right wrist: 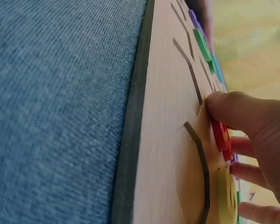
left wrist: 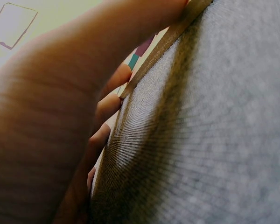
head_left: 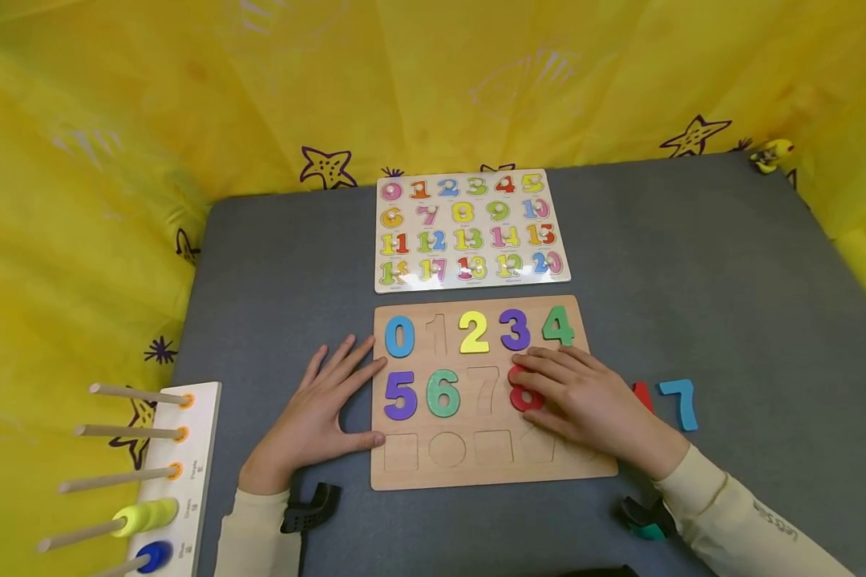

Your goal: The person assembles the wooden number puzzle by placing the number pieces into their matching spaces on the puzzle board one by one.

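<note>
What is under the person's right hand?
Light wooden puzzle board, red numeral 8 (partly visible), and a thick yellow piece, seen only in the right wrist view. Its full shape and part of the 8 are covered.

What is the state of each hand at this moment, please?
Left hand: open, touching the light-brown rectangular wooden puzzle board at its left edge.
Right hand: closed, pinching the red 8-shaped piece.

Person's left hand point(head_left: 325, 413), back upward, fingers stretched and fanned, thumb held wide, right hand point(head_left: 584, 401), back upward, angled inward, fingers lightly bent, thumb apart from them, forearms point(head_left: 258, 529) in cream sleeves point(head_left: 746, 505).
</note>
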Demonstrator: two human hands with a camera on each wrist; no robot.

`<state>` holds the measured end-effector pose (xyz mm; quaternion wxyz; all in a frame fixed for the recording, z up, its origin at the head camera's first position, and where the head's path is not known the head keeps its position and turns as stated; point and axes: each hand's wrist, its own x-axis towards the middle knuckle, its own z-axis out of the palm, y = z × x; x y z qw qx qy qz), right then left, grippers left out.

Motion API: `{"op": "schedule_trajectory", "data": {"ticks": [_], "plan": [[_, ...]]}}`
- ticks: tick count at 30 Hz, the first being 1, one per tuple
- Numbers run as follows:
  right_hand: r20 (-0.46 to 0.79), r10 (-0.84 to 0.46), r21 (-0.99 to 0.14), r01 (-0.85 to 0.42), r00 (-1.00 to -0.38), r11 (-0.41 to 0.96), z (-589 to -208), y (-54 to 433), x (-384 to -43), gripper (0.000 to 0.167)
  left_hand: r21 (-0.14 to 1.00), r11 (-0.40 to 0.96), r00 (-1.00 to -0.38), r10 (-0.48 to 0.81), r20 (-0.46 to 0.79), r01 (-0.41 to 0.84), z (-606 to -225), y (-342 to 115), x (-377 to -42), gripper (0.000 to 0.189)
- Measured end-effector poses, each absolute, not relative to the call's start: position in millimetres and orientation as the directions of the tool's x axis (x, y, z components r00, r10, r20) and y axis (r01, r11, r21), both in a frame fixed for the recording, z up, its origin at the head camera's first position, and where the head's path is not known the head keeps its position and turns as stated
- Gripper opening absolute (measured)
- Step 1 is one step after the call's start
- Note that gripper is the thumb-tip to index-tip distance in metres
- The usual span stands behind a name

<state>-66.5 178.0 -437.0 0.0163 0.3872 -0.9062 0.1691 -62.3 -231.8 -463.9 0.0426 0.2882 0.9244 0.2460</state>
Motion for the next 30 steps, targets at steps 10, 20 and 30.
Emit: {"op": "schedule_trajectory", "data": {"ticks": [10,20,30], "plan": [[0.117,-0.706,-0.258,-0.708,-0.699,0.658,-436,181,-57,0.062,0.486,0.703,-0.827,0.558,0.075,0.519,-464,-232,-61,0.103],[0.15,-0.658,-0.302,-0.668,-0.738,0.68,-418,214,-51,0.072,0.484,0.704,-0.826,0.56,0.071,0.519,-462,-232,-61,0.103],[0.211,-0.58,-0.354,-0.614,-0.787,0.705,-416,301,-24,0.066,0.487,0.697,-0.823,0.561,0.085,0.526,-463,-232,-62,0.103]]}}
